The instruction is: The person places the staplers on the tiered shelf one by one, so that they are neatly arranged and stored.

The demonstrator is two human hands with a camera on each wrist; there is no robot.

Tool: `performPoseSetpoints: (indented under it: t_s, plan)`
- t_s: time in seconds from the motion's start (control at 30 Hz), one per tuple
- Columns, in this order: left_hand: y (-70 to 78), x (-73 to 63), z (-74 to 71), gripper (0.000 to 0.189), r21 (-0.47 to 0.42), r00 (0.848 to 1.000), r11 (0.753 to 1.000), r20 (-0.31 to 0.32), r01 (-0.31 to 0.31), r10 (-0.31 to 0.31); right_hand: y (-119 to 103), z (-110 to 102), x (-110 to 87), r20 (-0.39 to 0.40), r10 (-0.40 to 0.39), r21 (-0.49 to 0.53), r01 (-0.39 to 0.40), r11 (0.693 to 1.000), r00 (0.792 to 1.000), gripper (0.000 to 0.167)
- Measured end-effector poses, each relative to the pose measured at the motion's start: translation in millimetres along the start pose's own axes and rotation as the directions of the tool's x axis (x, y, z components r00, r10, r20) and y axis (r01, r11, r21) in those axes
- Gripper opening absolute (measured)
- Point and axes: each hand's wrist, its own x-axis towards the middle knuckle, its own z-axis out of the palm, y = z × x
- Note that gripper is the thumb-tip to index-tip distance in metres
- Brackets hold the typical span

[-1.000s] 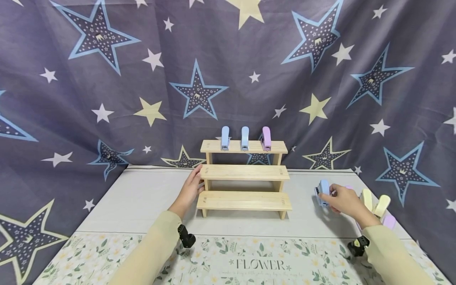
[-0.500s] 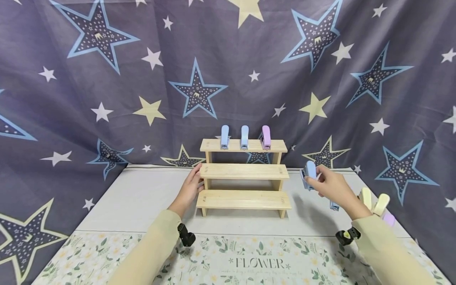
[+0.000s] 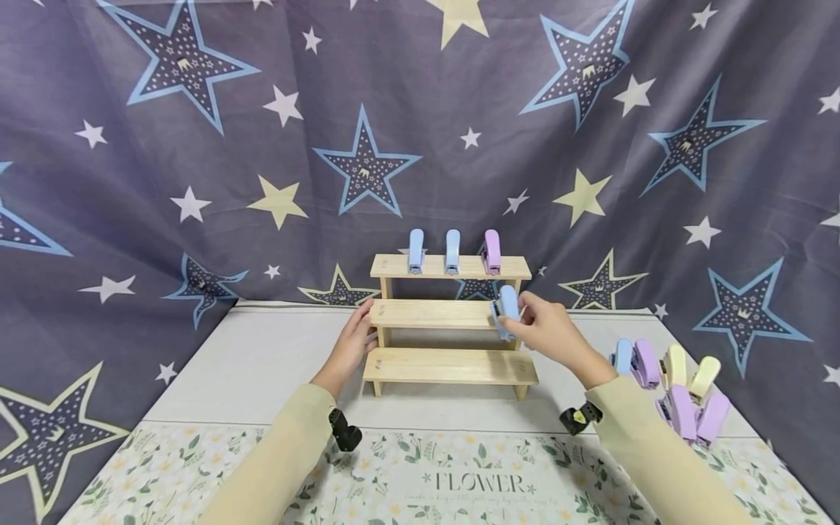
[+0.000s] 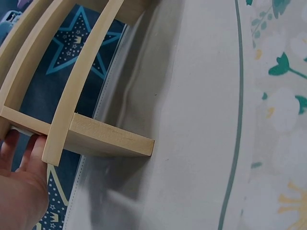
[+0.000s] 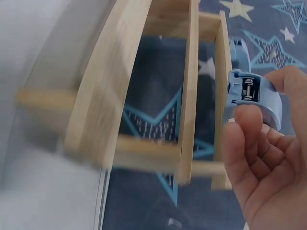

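Note:
My right hand [image 3: 550, 329] pinches a light blue stapler [image 3: 508, 305] between thumb and fingers, at the right end of the middle board of a three-step wooden stand [image 3: 433, 313]. In the right wrist view a metal spring shows in the side of this stapler [image 5: 266, 98]. My left hand [image 3: 351, 346] holds the stand's left end at the middle board; its fingers [image 4: 34, 155] meet the side upright in the left wrist view. On the top board stand two blue staplers [image 3: 452, 251] and a purple stapler [image 3: 491, 252].
To the right on the table lie several more staplers: a blue one [image 3: 622, 356], purple ones [image 3: 682, 413] and yellow ones [image 3: 705, 378]. A floral cloth [image 3: 367, 474] covers the front of the table. A star-patterned curtain [image 3: 420, 87] hangs behind the stand.
My right hand has carried the blue stapler leftward from the group on the right, up to the middle board. The staplers there are uncovered now. My left hand stays in place.

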Motion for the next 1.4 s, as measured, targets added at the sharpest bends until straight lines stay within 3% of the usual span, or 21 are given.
performPoseSetpoints:
  t_s: [0.23, 0.63, 0.83, 1.07, 1.4]
  plan:
    - [0.3, 0.6, 0.6, 0.049, -0.002, 1.000, 1.000, 0.004, -0.006, 0.006, -22.8, 26.1, 17.9, 0.020, -0.040, 0.030, 0.040, 0.999, 0.999, 0.025]
    - [-0.6, 1.6, 1.5, 0.049, -0.006, 1.000, 1.000, 0.003, -0.005, 0.005, -56.0, 70.2, 46.5, 0.074, -0.043, 0.166, 0.030, 0.986, 0.996, 0.032]
    - [3.3, -1.8, 1.9, 0.050, -0.017, 1.000, 1.000, 0.014, 0.003, -0.003, -70.7, 89.8, 57.5, 0.073, -0.064, 0.169, 0.051, 0.984, 0.995, 0.034]
    - [-3.1, 1.3, -0.6, 0.050, -0.008, 1.000, 1.000, 0.011, -0.001, 0.001, -85.1, 104.8, 69.8, 0.071, -0.079, 0.143, 0.069, 0.987, 0.994, 0.034]
    - [-1.6, -0.1, -3.5, 0.051, 0.027, 1.000, 1.000, 0.019, 0.001, -0.002, -97.6, 119.6, 85.5, 0.081, -0.038, 0.119, 0.028, 0.992, 0.996, 0.036]
